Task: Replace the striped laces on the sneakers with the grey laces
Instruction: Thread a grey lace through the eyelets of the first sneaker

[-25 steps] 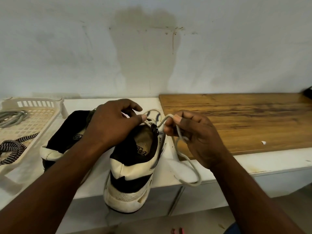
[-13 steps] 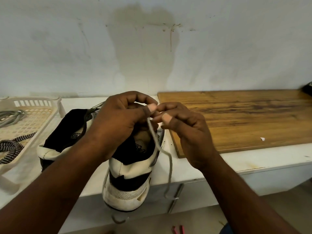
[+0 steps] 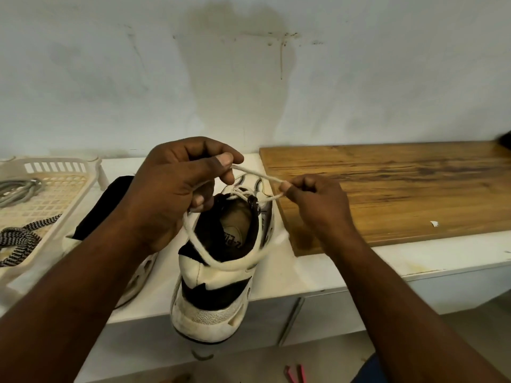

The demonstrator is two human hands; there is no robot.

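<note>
So the grey lace [image 3: 257,174] is in the top eyelets of the sneaker [image 3: 215,286], and it looks like the tying-off stage. The sneaker sits on the table [image 3: 304,275] with its toe towards the wall and its heel hanging over the near edge. One slack loop of lace droops round the heel collar. A tighter stretch runs roughly left to right above the tongue, from one hand to the other.

The bit that matters is that both hands sit just above the eyelets, which lie below and between them. Any tightening pull would probably go outwards along that left-right line. The right hand [image 3: 318,203] is the lower one, about level with the eyelets, with its grip pinched shut on the lace where two strands meet. The left hand [image 3: 171,194] is higher and curled over the shoe's opening. Its thumb and forefinger are clamped on the other end of the stretch, and more lace trails out under its palm. Whether there's a proper knot at the eyelets yet is hard to say, since the crossing there is too tangled to read.

The second sneaker [image 3: 107,205] lies just left, mostly behind the left forearm. Further left, a basket [image 3: 63,164] holds the striped lace [image 3: 19,239] and spare grey laces [image 3: 19,189]. A wooden board [image 3: 387,189] sits on the right.
</note>
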